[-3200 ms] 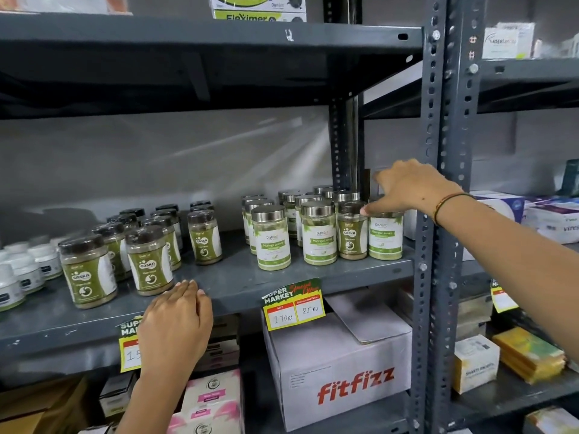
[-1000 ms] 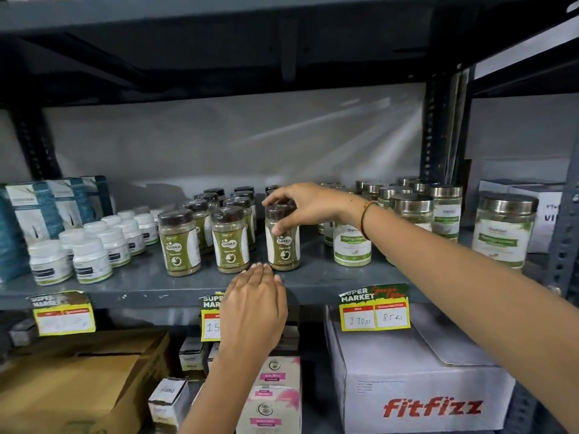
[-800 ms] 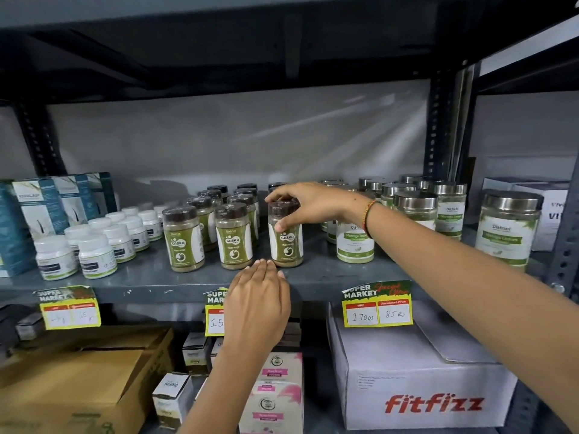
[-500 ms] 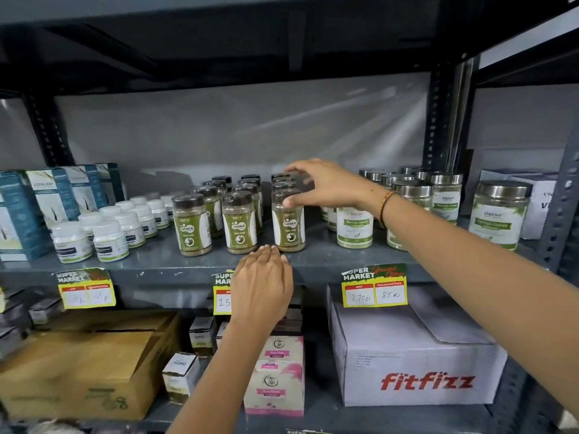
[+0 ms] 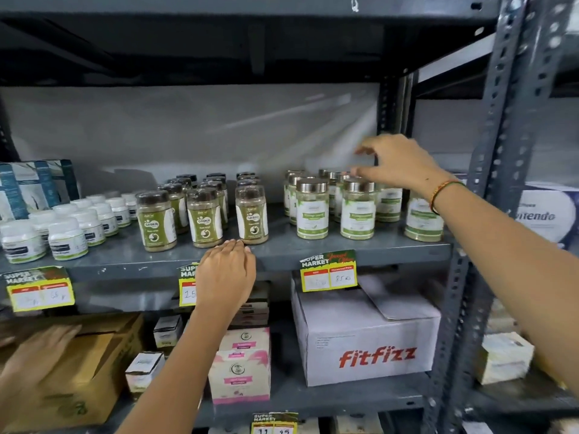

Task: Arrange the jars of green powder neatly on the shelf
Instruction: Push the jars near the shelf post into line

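Jars of green powder (image 5: 312,211), cylindrical with shiny metal lids, sit under the right hand (image 5: 398,164), grip wide.

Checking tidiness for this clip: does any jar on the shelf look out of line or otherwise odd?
One silver-lidded jar stands apart at the far right of the shelf, separated by a gap from the other silver-lidded jars, beneath the right forearm. The dark-lidded jars sit upright in rows. No spill or damage visible.
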The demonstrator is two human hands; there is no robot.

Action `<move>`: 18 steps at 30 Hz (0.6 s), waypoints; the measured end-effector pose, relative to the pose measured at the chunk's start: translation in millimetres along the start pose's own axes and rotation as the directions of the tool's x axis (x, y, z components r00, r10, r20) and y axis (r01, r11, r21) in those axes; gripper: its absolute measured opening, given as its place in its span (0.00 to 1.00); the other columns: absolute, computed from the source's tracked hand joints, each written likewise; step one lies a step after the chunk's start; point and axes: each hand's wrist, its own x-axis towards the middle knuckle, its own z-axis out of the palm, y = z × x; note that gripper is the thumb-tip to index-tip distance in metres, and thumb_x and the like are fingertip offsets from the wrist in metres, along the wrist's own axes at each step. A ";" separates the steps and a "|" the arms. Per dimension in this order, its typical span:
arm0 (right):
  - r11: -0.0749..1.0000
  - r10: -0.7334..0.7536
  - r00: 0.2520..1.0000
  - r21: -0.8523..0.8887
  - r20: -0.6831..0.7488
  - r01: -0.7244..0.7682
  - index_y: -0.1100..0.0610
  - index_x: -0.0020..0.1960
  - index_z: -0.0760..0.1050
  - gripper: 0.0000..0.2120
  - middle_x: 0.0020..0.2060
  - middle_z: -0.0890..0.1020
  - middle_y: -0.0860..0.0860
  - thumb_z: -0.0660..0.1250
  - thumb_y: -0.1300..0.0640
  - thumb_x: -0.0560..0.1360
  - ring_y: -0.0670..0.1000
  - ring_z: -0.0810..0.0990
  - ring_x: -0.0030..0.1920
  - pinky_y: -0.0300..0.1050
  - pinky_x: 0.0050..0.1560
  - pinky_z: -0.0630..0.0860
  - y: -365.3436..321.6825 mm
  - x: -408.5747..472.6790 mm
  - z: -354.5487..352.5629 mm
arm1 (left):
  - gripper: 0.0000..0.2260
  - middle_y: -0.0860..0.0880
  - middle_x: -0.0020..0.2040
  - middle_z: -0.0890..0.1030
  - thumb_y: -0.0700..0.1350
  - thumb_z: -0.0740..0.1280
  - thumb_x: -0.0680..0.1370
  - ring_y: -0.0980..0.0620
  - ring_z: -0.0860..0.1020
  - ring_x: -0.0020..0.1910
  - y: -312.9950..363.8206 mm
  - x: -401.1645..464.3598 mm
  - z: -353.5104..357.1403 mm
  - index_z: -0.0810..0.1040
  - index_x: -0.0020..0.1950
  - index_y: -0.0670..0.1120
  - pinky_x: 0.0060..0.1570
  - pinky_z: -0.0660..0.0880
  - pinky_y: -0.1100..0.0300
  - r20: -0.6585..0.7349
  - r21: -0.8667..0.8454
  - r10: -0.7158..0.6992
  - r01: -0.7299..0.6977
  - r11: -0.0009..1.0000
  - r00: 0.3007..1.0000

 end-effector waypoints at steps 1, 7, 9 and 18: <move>0.996 0.050 0.999 -0.071 0.018 -0.048 0.51 0.66 0.75 0.24 0.61 0.78 0.55 0.67 0.42 0.74 0.60 0.77 0.60 0.57 0.55 0.77 11.0 -4.1 -2.3 | 0.20 0.43 0.51 0.85 0.48 0.53 0.79 0.44 0.82 0.50 -0.2 -0.2 0.3 0.81 0.51 0.41 0.52 0.77 0.52 0.000 0.001 0.001 -0.001 1.000 1.000; 0.835 0.266 0.960 -0.520 0.091 -0.182 0.54 0.55 0.78 0.21 0.48 0.80 0.55 0.66 0.40 0.73 0.59 0.79 0.51 0.50 0.40 0.73 51.0 -23.0 -2.5 | 0.20 0.43 0.52 0.85 0.48 0.54 0.78 0.44 0.82 0.51 -1.5 0.3 5.3 0.83 0.53 0.41 0.51 0.78 0.51 -0.043 -0.018 0.002 -0.003 1.000 0.999; 0.801 0.292 0.950 -0.571 0.114 -0.178 0.54 0.55 0.79 0.22 0.50 0.81 0.54 0.64 0.38 0.73 0.58 0.80 0.51 0.49 0.40 0.74 54.9 -23.7 -1.1 | 0.19 0.44 0.51 0.85 0.48 0.54 0.78 0.44 0.83 0.50 -1.3 -0.1 5.7 0.83 0.52 0.41 0.51 0.78 0.50 -0.052 -0.020 0.001 -0.002 1.000 0.999; 0.832 0.304 0.941 -0.521 0.145 -0.189 0.53 0.59 0.77 0.21 0.52 0.80 0.54 0.66 0.41 0.74 0.59 0.78 0.55 0.50 0.42 0.73 57.4 -19.0 9.0 | 0.19 0.43 0.54 0.85 0.48 0.55 0.78 0.44 0.82 0.54 -0.2 0.3 6.9 0.83 0.54 0.41 0.55 0.77 0.51 -0.075 -0.020 -0.012 0.011 1.000 0.997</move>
